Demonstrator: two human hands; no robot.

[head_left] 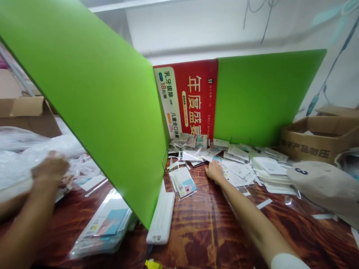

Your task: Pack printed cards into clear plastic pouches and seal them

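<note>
My right hand [215, 172] reaches forward to the near edge of a heap of white cards [237, 168]. Its fingers are curled down together beside a card with a teal patch [218, 159]; whatever lies under the fingertips is hidden. Left of the hand, a few printed cards in clear sleeves [183, 183] lie on the dark wooden table [196, 228]. More sleeved cards and loose paper are heaped against the back panel. My left hand is out of view.
A green partition [112, 101] stands to the left, a white power strip [161, 220] at its foot. Beyond it, a co-worker's blurred hands [52, 172] are near a stack of sleeved cards [105, 224]. A beige cap [322, 183] and cardboard box [316, 138] are at right.
</note>
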